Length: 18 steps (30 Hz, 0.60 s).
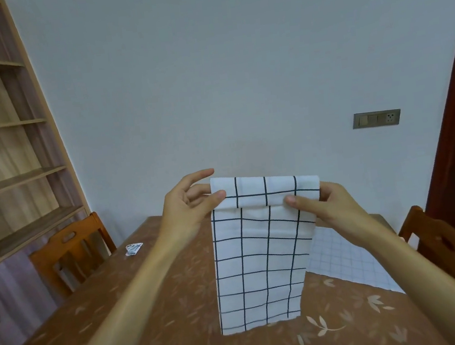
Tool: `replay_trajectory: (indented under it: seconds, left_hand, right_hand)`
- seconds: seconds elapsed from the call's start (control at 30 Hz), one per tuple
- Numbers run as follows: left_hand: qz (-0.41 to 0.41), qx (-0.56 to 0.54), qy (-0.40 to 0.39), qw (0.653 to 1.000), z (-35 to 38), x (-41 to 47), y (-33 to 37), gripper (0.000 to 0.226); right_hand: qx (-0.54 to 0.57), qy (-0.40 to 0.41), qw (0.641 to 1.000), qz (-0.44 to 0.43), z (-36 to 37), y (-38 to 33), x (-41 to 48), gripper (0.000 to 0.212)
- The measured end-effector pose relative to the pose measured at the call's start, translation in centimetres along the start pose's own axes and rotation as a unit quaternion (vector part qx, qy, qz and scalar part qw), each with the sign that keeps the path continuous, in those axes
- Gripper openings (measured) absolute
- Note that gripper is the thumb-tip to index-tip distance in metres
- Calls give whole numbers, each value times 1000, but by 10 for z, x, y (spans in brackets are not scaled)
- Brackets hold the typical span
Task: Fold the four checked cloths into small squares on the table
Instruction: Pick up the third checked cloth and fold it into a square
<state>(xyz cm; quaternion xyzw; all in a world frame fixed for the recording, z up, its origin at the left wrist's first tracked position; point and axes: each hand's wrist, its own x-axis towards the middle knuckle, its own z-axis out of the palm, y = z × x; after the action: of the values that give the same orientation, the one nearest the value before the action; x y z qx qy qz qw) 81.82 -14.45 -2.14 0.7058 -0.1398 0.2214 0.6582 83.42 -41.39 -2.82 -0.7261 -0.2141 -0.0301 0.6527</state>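
1. Here, a person's left hand (193,204) and right hand (327,203) hold up a white cloth with a dark grid of lines (258,256) over a table covered in brown leaf-patterned fabric (152,322).
2. Each hand pinches one top corner, thumb in front and fingers behind; the left forefinger points free.
3. The top edge is turned over toward the camera in a narrow band between the hands.
4. The cloth hangs straight down from the hands, long axis vertical. Whether its lower edge touches the tabletop cannot be told.
5. Both hands sit at the same end, well apart from the free bottom edge, which the next fold likely must meet.
6. A second white cloth with a finer, paler grid (349,260) lies flat on the table, to the right.
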Motion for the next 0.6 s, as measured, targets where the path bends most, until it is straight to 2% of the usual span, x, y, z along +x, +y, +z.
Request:
replay_trajectory:
  seconds: [0.07,0.2,0.37,0.53,0.6]
  left_hand:
    - [-2,1,-2,1000,-1,-1,1,42]
    - [-35,-2,-76,997,-6,-4,-1,50]
    - [-30,42,-79,996,-8,-7,-3,37]
    - [-26,94,-69,993,-9,-7,4,17]
    - [-28,128,-72,989,-12,-8,6,18]
  right_hand:
    - [11,20,1000,-1,3,0,1,18]
    - [17,51,999,-3,6,-4,3,13]
    - [14,41,999,-8,6,-7,1,14]
    - [-58,-10,998,-8,3,-9,-1,14]
    - [-63,-9,998,-16,0,-9,0,15]
